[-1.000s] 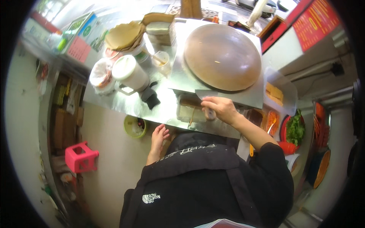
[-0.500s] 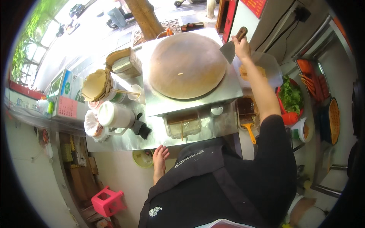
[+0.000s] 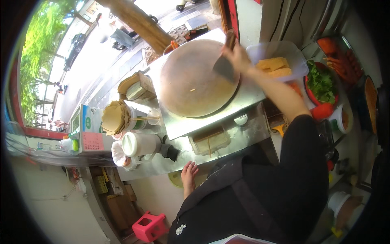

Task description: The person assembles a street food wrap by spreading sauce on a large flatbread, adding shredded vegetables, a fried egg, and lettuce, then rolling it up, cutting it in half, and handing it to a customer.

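My right hand grips the dark wooden handle of a scraper with a wide metal blade. The blade is blurred and over the right part of a round griddle; I cannot tell if it touches the surface. A small pale crumb lies near the middle of the griddle. Down by the counter's front edge, my left hand is empty, its fingers loosely stretched out. Closest to it on the counter are a black cloth-like item and a shallow clear tray with a stick in it.
Left of the griddle stand a white lidded jug, a stack of brown paper bags and a cardboard box. On the right are a plastic bin with yellow slabs, leafy greens and an orange-handled tool. A pink stool stands below.
My right hand has swung the scraper leftward from beside the griddle to over its right part. The whole view has turned and shifted. My left hand stays by the counter edge.
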The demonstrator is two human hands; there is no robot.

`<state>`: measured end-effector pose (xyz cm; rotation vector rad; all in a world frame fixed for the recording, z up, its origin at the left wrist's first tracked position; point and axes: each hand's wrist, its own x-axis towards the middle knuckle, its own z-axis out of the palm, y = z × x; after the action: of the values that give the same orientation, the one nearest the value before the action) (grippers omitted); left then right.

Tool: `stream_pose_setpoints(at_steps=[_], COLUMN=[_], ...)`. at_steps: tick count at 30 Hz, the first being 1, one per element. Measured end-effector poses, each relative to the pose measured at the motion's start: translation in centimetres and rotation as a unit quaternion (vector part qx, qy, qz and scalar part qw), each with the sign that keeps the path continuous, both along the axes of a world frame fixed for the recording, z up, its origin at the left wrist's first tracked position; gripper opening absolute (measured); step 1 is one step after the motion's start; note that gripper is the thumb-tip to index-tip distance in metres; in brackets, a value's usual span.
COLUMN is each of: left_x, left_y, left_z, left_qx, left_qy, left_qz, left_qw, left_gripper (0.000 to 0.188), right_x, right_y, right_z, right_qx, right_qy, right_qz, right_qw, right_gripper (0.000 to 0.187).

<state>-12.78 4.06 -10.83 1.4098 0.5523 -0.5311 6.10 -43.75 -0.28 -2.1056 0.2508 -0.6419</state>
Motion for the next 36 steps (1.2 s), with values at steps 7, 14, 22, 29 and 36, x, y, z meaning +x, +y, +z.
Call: stream_pose_setpoints(at_steps=[7, 14, 22, 29, 36], left_x=[-0.6, 0.6, 0.4, 1.0, 2.0], left_y=[1.5, 0.3, -0.1, -2.2, -3.2], left_z=[-1.8, 0.3, 0.5, 0.5, 0.8], left_qx=[0.017, 0.029, 0.047, 0.054, 0.066], left_qy=[0.021, 0.005, 0.021, 0.027, 0.02], left_qz=[0.001, -0.026, 0.03, 0.034, 0.03], left_qw=[1.0, 0.999, 0.998, 0.998, 0.997], left_gripper=[0.037, 0.038, 0.036, 0.036, 0.037], right_x=[-1.2, -2.1, 7.7, 14.1, 4.0], right_y=[2.5, 5.6, -6.7, -0.2, 11.1], right_z=[-2.9, -2.9, -2.3, -3.1, 0.9], right_qx=[-0.046, 0.14, -0.05, -0.063, 0.098], right_qy=[-0.071, -0.044, -0.067, -0.054, -0.013], right_qz=[0.007, -0.02, -0.361, -0.153, 0.232], right_qw=[0.996, 0.989, 0.929, 0.985, 0.968], right_gripper=[0.053, 0.044, 0.045, 0.045, 0.044])
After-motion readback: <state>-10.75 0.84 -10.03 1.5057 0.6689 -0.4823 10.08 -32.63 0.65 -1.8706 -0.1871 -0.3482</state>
